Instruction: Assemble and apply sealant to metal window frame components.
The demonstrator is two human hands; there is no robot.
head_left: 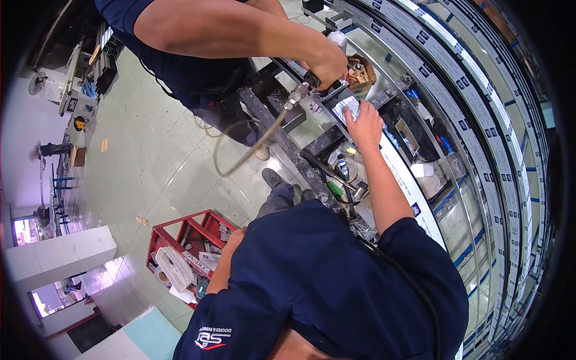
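Note:
My right hand [364, 125] reaches forward to the far end of a long frame profile [403, 180] with white printed film on it. Thumb and fingers grip its edges beside a crumpled silvery-white patch [345, 108]. Just ahead, a co-worker's hand [330, 63] holds an air tool [311, 79] against the profile's end. A hose [264, 137] hangs from the tool's metal coupling [296, 96]. Close to my body, my left hand [236, 239] hangs low near a red metal cart [180, 231]. My shirt and the viewing angle hide most of its fingers.
Under the profile, a dark metal bench frame [294, 153] carries hand tools, including a green-handled one [335, 189]. A cardboard box [362, 75] of small parts stands beyond. Long film-covered profiles [462, 114] fill the right side. The co-worker's legs [234, 123] stand at the far left.

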